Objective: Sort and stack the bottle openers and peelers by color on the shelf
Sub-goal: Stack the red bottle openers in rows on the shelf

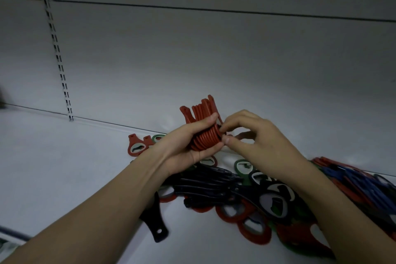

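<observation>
The white shelf (70,169) fills the lower part of the view, with a pale back panel (214,53) rising behind it and a slotted metal strip (56,49) running down that panel on the left. Across the shelf's right half lies a loose heap of bottle openers (252,216), red, green and black mixed together and overlapping, and at the far right edge a separate pile of red and blue peelers (353,180) lies slanted, partly blurred. A single black opener (155,221) lies apart at the near left of the heap, its handle hole toward the camera. Two red openers (137,146) and a green one rest side by side near the back edge, just left of the hands. Above the heap, the left hand (188,146) holds a stack of red openers (204,133) on edge, its grip narrow, fingers curled round the rounded ends while the handles fan upward. The right hand (257,141) meets the stack from the right, thumb and fingertips pinching at its outer face; whether it holds a separate opener there or only the stack's edge cannot be made out.
</observation>
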Motion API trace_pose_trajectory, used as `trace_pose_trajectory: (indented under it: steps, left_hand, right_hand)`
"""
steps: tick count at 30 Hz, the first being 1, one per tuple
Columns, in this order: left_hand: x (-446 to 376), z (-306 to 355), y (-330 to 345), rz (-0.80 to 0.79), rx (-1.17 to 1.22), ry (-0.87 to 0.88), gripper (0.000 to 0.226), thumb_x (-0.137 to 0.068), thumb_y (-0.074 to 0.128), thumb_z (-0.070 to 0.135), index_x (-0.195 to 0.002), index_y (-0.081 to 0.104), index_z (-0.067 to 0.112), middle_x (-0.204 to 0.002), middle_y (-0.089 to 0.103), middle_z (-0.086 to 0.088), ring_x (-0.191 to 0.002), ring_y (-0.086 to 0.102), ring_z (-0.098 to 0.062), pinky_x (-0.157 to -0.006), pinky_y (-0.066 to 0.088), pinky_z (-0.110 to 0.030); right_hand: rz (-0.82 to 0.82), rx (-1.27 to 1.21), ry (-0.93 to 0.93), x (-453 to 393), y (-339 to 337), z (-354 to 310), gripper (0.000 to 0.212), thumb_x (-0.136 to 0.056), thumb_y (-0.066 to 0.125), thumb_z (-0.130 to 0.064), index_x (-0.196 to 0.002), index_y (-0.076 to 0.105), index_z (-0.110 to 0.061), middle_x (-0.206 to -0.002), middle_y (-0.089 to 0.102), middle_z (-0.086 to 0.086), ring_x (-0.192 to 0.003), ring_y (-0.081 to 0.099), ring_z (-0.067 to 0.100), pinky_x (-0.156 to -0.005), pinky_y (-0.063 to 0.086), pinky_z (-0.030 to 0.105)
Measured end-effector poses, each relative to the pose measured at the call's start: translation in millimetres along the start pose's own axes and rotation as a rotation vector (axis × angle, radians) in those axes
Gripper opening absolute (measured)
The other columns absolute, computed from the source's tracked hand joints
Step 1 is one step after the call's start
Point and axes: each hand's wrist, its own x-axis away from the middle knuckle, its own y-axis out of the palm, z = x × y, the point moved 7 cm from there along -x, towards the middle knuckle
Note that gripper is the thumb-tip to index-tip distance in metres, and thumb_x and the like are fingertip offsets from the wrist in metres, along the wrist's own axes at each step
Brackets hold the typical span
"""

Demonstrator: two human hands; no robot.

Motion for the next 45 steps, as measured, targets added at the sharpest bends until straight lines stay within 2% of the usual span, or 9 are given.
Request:
trace_pose_trajectory:
  steps: [4, 9, 15, 20, 26, 31, 33, 40, 45]
  left_hand:
    - [2.1, 7.9, 5.6, -0.024, -0.155, 0.101, 0.037, -0.075, 0.072, 0.018, -0.108, 0.069, 0.003, -0.113, 0.072, -0.017, -0.100, 0.072, -0.029, -0.070, 0.062, -0.036]
    - [4.3, 1.6, 12.2, -0.017, -0.608, 0.144, 0.039, -0.079, 0.078, 0.016, -0.117, 0.067, 0.013, -0.107, 0.073, -0.009, -0.096, 0.073, -0.024, -0.068, 0.059, -0.033]
    - [11.5, -0.9, 28.2, -0.003, -0.846, 0.194, 0.028, -0.078, 0.079, 0.002, -0.102, 0.071, 0.013, -0.090, 0.073, -0.006, -0.090, 0.074, -0.022, -0.072, 0.061, -0.039]
    - [19.4, 15.6, 58.0, 0.040, -1.000, 0.245, 0.043, -0.075, 0.081, 0.000, -0.112, 0.064, 0.010, -0.095, 0.070, -0.007, -0.087, 0.073, -0.024, -0.077, 0.062, -0.041]
    - [50.9, 23.6, 67.7, 0.042, -0.937, 0.122, 0.038, -0.080, 0.076, -0.002, -0.115, 0.062, 0.001, -0.111, 0.066, -0.020, -0.100, 0.070, -0.032, -0.080, 0.060, -0.039]
    - [78.9, 17.1, 62.8, 0.111, -0.949, 0.156, 0.032, -0.080, 0.078, 0.002, -0.110, 0.066, 0.004, -0.099, 0.071, -0.009, -0.095, 0.071, -0.028, -0.076, 0.060, -0.037]
    - [90.0, 16.6, 56.0, 0.142, -0.935, 0.171, 0.034, -0.079, 0.078, 0.001, -0.110, 0.066, 0.001, -0.099, 0.071, -0.010, -0.094, 0.071, -0.026, -0.077, 0.061, -0.039]
    - [142.1, 46.9, -8.5, 0.258, -0.950, 0.167, 0.030, -0.078, 0.079, 0.002, -0.104, 0.068, 0.010, -0.085, 0.072, 0.002, -0.080, 0.070, -0.016, -0.072, 0.060, -0.034]
    - [177.0, 115.2, -114.3, 0.579, -0.999, 0.143, 0.037, -0.071, 0.085, 0.004, -0.103, 0.067, 0.001, -0.092, 0.069, -0.018, -0.076, 0.069, -0.023, -0.069, 0.062, -0.037]
  right_hand:
    - [0.256, -0.268, 0.198, 1.6, -23.6, 15.7, 0.019, -0.087, 0.069, -0.036, -0.104, 0.066, -0.027, -0.097, 0.068, -0.015, -0.076, 0.067, 0.007, -0.069, 0.054, 0.024]
    - [0.076, -0.369, 0.282, 2.8, -4.1, 18.0, 0.076, -0.064, 0.072, -0.056, -0.134, 0.048, -0.036, -0.118, 0.062, -0.013, -0.066, 0.066, 0.001, -0.059, 0.050, 0.018]
    - [0.163, -0.365, 0.189, 1.9, -7.8, 7.7, 0.047, -0.071, 0.085, -0.033, -0.114, 0.066, -0.038, -0.099, 0.070, -0.010, -0.086, 0.066, -0.004, -0.066, 0.052, 0.012]
    - [0.307, -0.537, 0.172, 6.6, -33.8, 3.1, 0.018, -0.085, 0.075, -0.024, -0.103, 0.076, -0.026, -0.084, 0.071, -0.003, -0.040, 0.051, 0.001, -0.039, 0.038, 0.017]
    - [0.309, -0.728, 0.155, 10.5, -38.7, -14.5, 0.021, -0.080, 0.077, -0.027, -0.099, 0.077, -0.018, -0.056, 0.067, -0.001, -0.032, 0.044, 0.016, -0.042, 0.045, 0.029]
    - [0.215, -0.934, 0.250, 13.8, -14.4, -19.3, 0.033, -0.067, 0.079, -0.033, -0.092, 0.078, -0.013, -0.083, 0.077, 0.008, -0.082, 0.071, 0.038, -0.072, 0.062, 0.046]
    - [0.184, -0.973, 0.254, 13.5, -4.2, -24.1, 0.033, -0.066, 0.079, -0.031, -0.092, 0.077, -0.011, -0.086, 0.077, 0.009, -0.088, 0.072, 0.033, -0.069, 0.062, 0.038]
    - [-0.105, -0.913, 0.253, 8.0, 50.1, -63.9, 0.047, -0.088, 0.059, -0.048, -0.124, 0.061, -0.018, -0.105, 0.074, -0.003, -0.065, 0.069, 0.022, -0.064, 0.058, 0.034]
    - [-0.208, -0.721, 0.440, -31.3, 131.4, -93.2, 0.029, -0.099, 0.054, -0.034, -0.105, 0.064, -0.007, -0.107, 0.067, 0.006, -0.076, 0.070, 0.024, -0.069, 0.061, 0.039]
